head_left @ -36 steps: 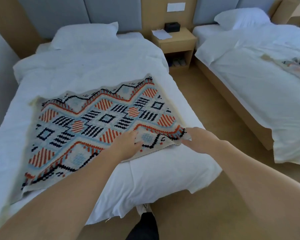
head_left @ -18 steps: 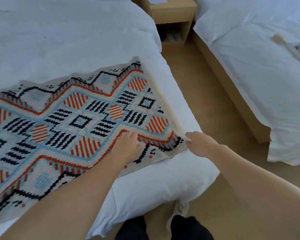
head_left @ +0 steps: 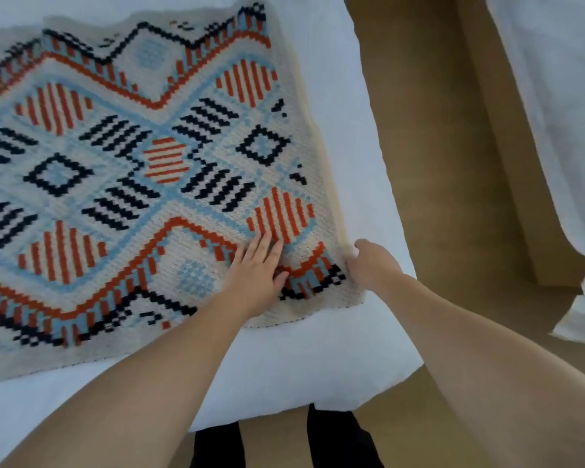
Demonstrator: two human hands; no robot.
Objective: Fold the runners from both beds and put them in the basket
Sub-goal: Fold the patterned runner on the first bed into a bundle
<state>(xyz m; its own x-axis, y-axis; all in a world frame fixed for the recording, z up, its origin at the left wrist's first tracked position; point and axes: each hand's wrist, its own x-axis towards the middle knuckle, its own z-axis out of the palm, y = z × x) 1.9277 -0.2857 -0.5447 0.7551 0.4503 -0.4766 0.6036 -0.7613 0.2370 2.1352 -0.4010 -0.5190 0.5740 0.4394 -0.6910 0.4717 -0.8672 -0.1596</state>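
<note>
Bare forearms, black trousers (head_left: 338,440)

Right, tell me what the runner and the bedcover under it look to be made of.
Runner: seemingly a knitted or woven yarn textile, matte; the pattern is built from small blocky stitches in cream, orange, blue and navy.
Bedcover: probably plain white cotton or similar, smooth and matte, with soft creases. Exact fibre cannot be told.

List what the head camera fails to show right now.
- Runner: its left part is cut off by the frame edge.
- Right hand: fingers curl at the runner's edge, grip unclear.
- Basket: out of view.
- Second bed: mostly cropped at the right edge.
</note>
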